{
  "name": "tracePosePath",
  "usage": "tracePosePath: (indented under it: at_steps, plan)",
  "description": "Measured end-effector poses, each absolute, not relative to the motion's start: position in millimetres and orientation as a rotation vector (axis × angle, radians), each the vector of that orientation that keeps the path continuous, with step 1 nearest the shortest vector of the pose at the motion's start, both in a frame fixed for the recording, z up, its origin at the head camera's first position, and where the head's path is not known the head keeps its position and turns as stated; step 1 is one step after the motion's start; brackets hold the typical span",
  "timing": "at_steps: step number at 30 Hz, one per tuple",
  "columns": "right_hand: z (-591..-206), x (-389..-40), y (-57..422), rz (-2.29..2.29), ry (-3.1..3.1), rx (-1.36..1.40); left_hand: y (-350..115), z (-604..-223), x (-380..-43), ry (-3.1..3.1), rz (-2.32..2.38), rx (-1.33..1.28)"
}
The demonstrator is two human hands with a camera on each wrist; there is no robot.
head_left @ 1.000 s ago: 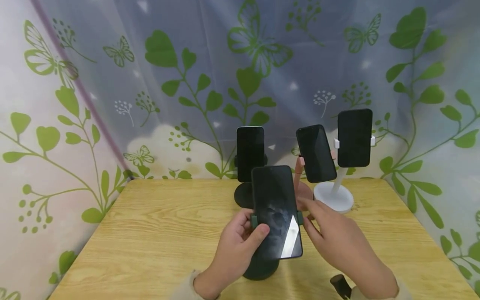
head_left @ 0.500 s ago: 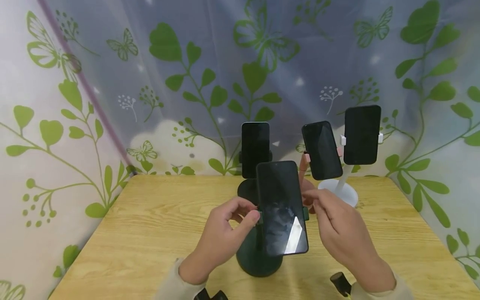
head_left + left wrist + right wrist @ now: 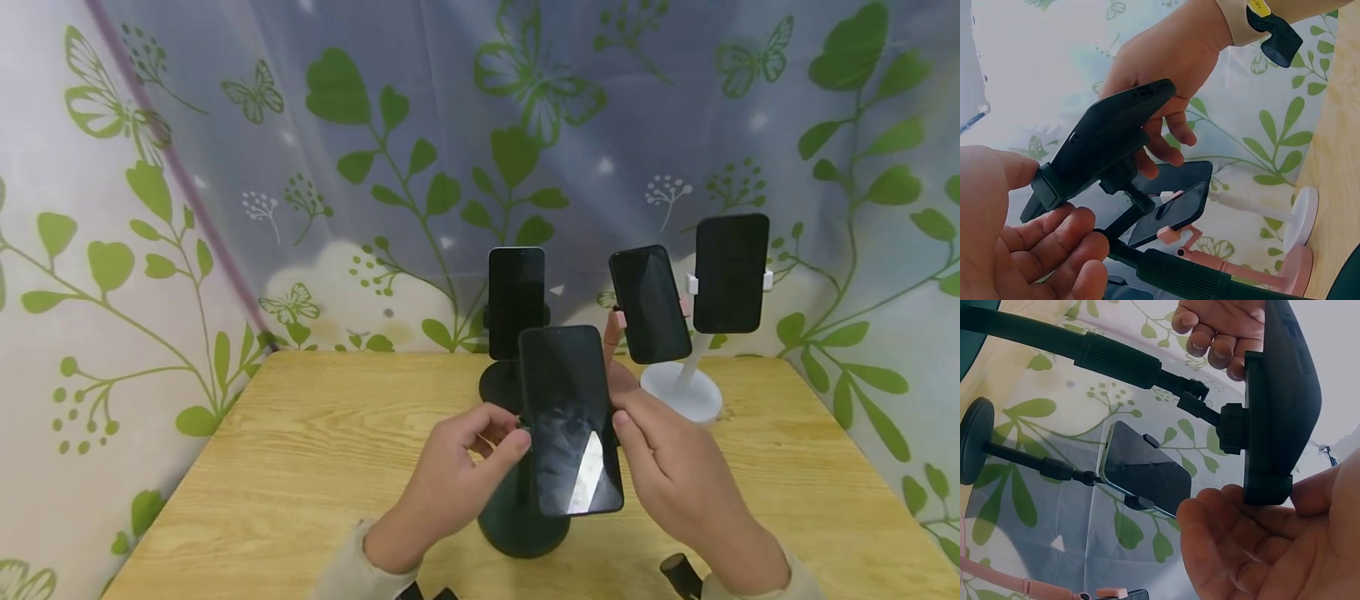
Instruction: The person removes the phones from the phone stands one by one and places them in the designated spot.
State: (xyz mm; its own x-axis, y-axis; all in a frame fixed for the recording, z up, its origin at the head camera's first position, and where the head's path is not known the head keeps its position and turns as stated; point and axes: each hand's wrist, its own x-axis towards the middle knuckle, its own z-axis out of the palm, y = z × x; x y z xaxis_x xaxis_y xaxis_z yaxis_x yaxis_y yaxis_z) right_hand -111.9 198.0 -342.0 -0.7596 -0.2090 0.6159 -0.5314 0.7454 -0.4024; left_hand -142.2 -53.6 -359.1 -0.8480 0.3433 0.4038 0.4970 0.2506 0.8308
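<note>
A black smartphone point(image 3: 572, 400) sits upright in the clamp of a dark green phone stand point(image 3: 525, 533), leaning back slightly. My left hand point(image 3: 453, 471) pinches the clamp's left jaw between thumb and fingers. In the left wrist view, that clamp end point(image 3: 1052, 185) lies between the thumb and the curled fingers. My right hand point(image 3: 678, 467) holds the opposite side. The right wrist view has its thumb and fingertips on the other clamp end point(image 3: 1268, 489). Behind the phone, the stand's ribbed pole point(image 3: 1119, 359) and jointed neck run to the clamp's back.
Behind stand a black stand with a phone point(image 3: 516, 304), a pink stand with a tilted phone point(image 3: 651, 304) and a white stand with a phone point(image 3: 731, 273). All are on the wooden table point(image 3: 300, 467). A leaf-patterned cloth point(image 3: 405, 167) hangs at the back.
My left thumb has come off the phone's front onto the clamp's side. My right fingers have closed in on the right clamp end. The head view has shifted slightly.
</note>
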Motion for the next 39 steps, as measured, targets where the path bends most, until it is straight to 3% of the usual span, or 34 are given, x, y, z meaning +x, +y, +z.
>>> tracePosePath:
  at_steps: [25,39]
  plan:
    - [-338.2,-107.0,193.2,0.777,-2.77,0.462,-54.4,-358.9,-141.0,-2.472,-1.719,-0.761]
    - [-335.1,-102.3,190.6,0.56,-2.781,0.448,-54.3,-355.6,-141.0,-2.518,-1.713,-0.779]
